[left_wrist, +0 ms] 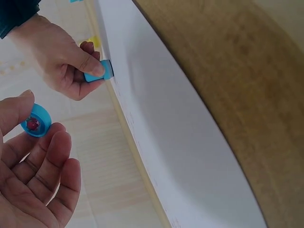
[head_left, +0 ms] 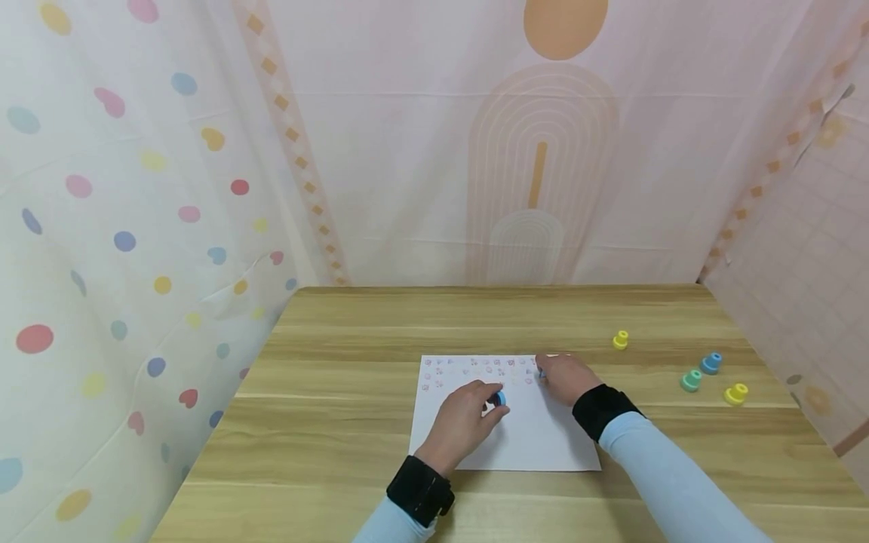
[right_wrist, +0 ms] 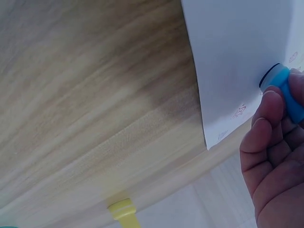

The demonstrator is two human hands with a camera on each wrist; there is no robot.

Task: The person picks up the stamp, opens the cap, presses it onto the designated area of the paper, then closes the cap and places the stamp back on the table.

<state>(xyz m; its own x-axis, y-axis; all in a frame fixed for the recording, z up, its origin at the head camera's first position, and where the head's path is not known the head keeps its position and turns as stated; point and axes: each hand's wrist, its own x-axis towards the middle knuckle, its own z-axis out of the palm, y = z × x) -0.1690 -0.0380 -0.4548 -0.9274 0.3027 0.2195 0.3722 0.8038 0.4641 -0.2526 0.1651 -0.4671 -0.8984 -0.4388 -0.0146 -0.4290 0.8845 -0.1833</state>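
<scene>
A sheet of white paper [head_left: 516, 445] lies on the wooden table with rows of small pink and purple stamped prints [head_left: 498, 371] along its far part. Over its middle, my left hand [head_left: 462, 422] pinches a small round blue cap [left_wrist: 37, 120] between thumb and fingers; its hollow side shows a red mark. My right hand [head_left: 569, 378] is at the paper's far right part, gripping the handle of a blue stamp [right_wrist: 285, 90]. The stamp's round face points down, right at the paper beside a red print [right_wrist: 239, 111].
To the right on the table stand a yellow stamp [head_left: 621, 340], a blue stamp [head_left: 711, 363], a green stamp [head_left: 691, 380] and another yellow stamp [head_left: 736, 394]. A patterned curtain [head_left: 407, 151] hangs behind the table's far edge, with a dotted one [head_left: 136, 302] at the left.
</scene>
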